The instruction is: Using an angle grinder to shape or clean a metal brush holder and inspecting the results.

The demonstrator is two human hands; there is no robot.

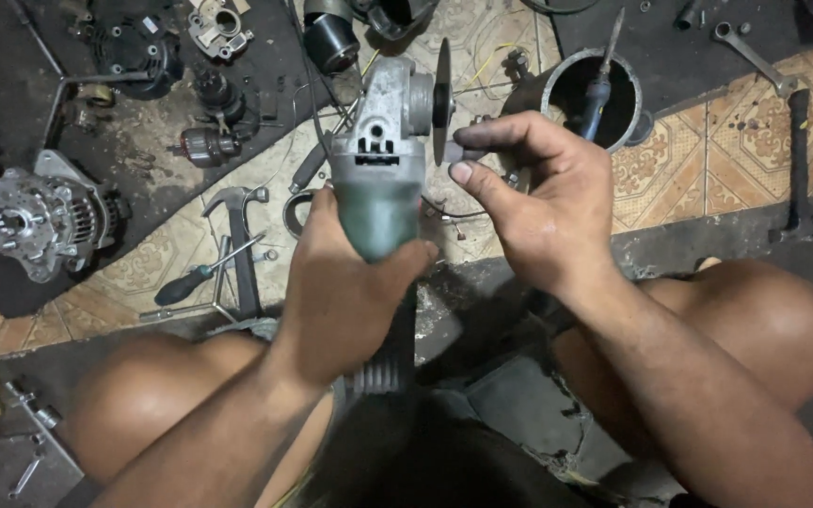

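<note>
My left hand [345,296] grips the green body of an angle grinder [383,160], held out over the floor between my knees. Its thin round disc [442,99] stands edge-on at the right of the grey metal head. My right hand [543,198] pinches a small dark metal piece [472,150] between thumb and forefinger, held against the disc's right face. The piece is mostly hidden by my fingers.
An alternator [35,216] lies at the left on the tiled floor. Near it are a screwdriver [201,275], a hammer [237,235] and motor parts [209,141]. A metal can [634,94] with a tool in it stands behind my right hand. Spanners [755,58] lie at the right.
</note>
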